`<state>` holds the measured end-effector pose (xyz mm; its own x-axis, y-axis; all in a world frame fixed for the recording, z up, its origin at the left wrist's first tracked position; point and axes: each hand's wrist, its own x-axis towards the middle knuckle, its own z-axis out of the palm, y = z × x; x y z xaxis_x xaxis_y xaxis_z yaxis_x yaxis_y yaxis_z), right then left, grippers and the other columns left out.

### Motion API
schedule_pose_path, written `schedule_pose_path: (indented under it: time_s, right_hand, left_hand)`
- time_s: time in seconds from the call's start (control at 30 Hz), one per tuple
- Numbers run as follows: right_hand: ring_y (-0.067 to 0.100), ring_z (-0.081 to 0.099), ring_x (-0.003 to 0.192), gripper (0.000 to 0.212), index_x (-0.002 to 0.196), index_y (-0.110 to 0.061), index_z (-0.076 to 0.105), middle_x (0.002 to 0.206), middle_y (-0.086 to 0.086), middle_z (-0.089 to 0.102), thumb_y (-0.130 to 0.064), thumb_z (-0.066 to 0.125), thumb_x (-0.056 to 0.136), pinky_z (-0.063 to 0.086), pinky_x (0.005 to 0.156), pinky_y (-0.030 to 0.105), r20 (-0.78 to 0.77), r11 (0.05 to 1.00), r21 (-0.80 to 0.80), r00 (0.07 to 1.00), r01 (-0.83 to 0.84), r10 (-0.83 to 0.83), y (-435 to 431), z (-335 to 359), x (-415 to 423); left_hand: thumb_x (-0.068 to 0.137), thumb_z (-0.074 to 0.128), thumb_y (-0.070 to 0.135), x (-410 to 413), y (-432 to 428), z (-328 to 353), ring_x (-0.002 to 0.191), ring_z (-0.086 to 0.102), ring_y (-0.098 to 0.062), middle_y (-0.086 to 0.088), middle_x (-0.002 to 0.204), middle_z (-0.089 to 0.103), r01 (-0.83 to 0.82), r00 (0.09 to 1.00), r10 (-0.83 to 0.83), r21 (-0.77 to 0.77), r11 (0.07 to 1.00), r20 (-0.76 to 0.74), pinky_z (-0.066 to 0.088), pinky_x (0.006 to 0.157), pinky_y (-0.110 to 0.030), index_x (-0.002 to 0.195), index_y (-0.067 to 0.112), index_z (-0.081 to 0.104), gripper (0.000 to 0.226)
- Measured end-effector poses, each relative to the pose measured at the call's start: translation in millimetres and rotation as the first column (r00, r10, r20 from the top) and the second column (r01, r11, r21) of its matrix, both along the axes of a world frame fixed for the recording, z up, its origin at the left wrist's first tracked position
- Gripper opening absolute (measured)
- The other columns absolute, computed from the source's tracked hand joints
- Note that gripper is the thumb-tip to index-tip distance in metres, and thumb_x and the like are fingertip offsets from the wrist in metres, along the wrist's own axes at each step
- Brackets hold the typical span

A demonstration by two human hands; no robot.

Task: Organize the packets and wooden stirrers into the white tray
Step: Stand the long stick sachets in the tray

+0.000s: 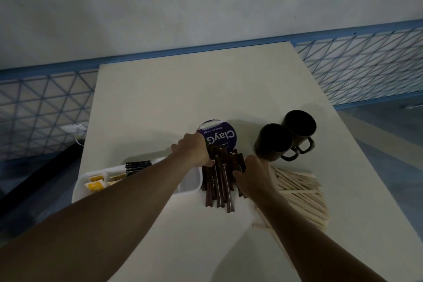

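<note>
A pile of brown stick packets (219,185) lies on the white table just right of the white tray (190,184). My left hand (192,151) grips the pile's far left end and my right hand (250,175) grips its right side, fingers curled round the packets. The tray holds black stick packets (137,166) and yellow packets (95,184) in its left compartments; my left forearm hides its middle. Wooden stirrers (302,194) lie in a loose heap to the right of my right hand.
A round purple-labelled tub (220,135) stands just behind the packets. Two black mugs (286,137) stand at the back right. The table's left edge runs close beside the tray, with a blue lattice fence beyond.
</note>
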<state>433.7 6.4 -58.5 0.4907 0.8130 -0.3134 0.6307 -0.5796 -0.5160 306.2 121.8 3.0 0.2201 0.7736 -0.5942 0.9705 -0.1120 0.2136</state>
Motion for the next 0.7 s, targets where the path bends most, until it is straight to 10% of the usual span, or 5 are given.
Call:
schedule_pose_path:
  time_s: [0.7]
  right_hand:
    - [0.017,0.065,0.069,0.014,0.103,-0.018,0.051,0.094,0.003,0.060,-0.018,0.060,0.092,0.061,0.061,0.038,-0.010,0.993,-0.109,0.999,-0.054,0.053,12,-17,6]
  left_hand:
    - [0.074,0.078,0.016,16,13,-36,0.100,0.062,-0.029,-0.011,0.112,0.060,-0.039,0.999,0.036,0.085,0.996,0.031,0.053,0.077,-0.034,0.125,0.007,0.055,0.056]
